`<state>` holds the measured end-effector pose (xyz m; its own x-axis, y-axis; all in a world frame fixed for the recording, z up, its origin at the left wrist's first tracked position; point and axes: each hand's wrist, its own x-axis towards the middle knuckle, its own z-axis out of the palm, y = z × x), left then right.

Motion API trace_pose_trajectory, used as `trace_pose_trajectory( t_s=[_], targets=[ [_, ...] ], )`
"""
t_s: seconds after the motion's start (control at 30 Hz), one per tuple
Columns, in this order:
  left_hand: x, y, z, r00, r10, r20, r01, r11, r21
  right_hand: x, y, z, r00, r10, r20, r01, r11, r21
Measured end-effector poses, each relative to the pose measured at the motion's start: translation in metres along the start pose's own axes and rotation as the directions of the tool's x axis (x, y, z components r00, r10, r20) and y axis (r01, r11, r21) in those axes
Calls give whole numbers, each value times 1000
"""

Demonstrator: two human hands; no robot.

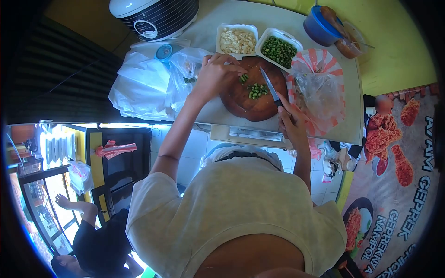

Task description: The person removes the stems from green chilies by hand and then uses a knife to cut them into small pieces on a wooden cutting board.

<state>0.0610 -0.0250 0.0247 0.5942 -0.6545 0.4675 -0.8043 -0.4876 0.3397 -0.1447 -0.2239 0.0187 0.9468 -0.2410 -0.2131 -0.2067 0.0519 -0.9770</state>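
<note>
Pinning the beans point(243, 78) with your left hand point(217, 74) steadies them while your right hand point(292, 121) grips the knife point(270, 88) over the board point(252, 99).

brown cutting board point(250, 99) | green chopped beans point(257, 91) | red-white striped bag point(320, 65)

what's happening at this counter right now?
A person is chopping green vegetables on a round wooden cutting board. The left hand pins the uncut pieces at the board's edge; the right hand holds a knife with its blade over a small pile of cut green pieces. Behind the board sit two white trays, one of chopped greens, one of pale pieces. Another person is in the lower left.
</note>
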Motion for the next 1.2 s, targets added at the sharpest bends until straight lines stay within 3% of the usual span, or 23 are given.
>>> trace_pose_trajectory(
  t_s=[0.1, 0.27, 0.5, 0.57, 0.67, 0.97, 1.2],
  targets=[
    [16, -5, -1, 989, 62, 133, -54, 997, -59, -1, 6, -4, 1000, 5, 27, -5, 1000, 16],
    [28, -8, -8, 933, 150, 328, -163, 986, 15, -5, 8, -7, 999, -5, 39, 4, 1000, 19],
    [19, -8, -8, 944, 176, 278, -203, 976, 73, -7, 6, 2, 997, 41, 72, -41, 999, -6],
    [14, -7, -7, 965, 70, 252, -95, 992, 86, -8, 6, 5, 994, 37, 101, -38, 999, 1],
    [4, -10, -10, 979, 77, 188, -86, 996, 39, -9, 7, 12, 994, 33, 100, -31, 999, -28],
    [7, -12, -9, 977, 56, 205, -72, 995, 70, -13, 15, 27, 976, 63, 210, -52, 997, -58],
    [7, -20, -16, 970, 41, 239, -49, 998, 27, -11, 15, 34, 979, 59, 193, -38, 993, -111]
  ],
)
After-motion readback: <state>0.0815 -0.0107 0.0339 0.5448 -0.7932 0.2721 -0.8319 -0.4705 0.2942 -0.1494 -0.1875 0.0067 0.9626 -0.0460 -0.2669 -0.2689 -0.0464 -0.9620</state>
